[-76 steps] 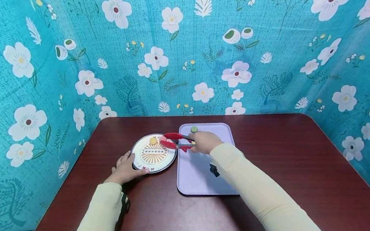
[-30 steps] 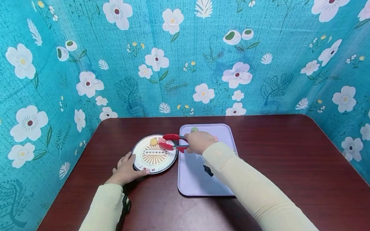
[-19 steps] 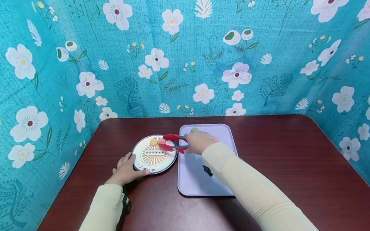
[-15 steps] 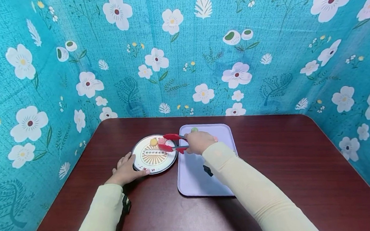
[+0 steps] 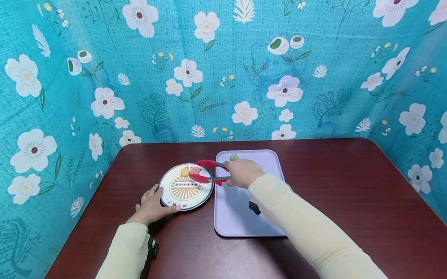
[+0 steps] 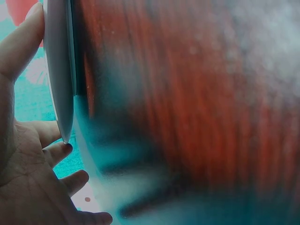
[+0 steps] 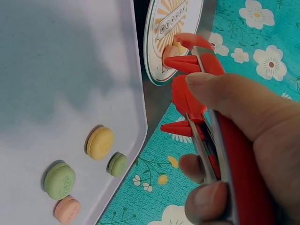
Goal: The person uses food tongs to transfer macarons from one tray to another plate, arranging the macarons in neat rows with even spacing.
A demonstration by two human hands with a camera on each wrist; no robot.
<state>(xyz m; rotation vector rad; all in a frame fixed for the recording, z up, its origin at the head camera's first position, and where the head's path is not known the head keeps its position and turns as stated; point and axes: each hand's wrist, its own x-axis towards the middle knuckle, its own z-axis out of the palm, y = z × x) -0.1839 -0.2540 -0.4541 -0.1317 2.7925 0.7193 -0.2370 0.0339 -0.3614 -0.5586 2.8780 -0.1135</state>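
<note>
My left hand [image 5: 149,206] grips the left rim of a round white plate [image 5: 168,193], its thumb lying along the near edge. In the left wrist view the plate's edge passes between thumb and fingers. A yellow macaron [image 5: 184,172] and a pink macaron [image 5: 194,171] sit side by side on the plate's far part. Red-tipped tongs [image 5: 200,178] are held in my right hand [image 5: 245,173], heads spread apart over the plate's right edge. Nothing shows between the heads in the right wrist view, and the pink macaron lies just beyond them.
Right of the plate is a lilac tray [image 5: 234,218]. Toward one end it carries a yellow macaron [image 7: 100,143], a larger green macaron [image 7: 61,181], a smaller green macaron [image 7: 117,164] and a pink macaron [image 7: 67,209]. A flowered teal curtain [image 5: 218,82] surrounds the brown table [image 5: 331,183].
The tongs' heads, earlier closed around the pink macaron, have spread and drawn slightly off it, leaving it on the plate beside the yellow one. The left hand stays in place.
</note>
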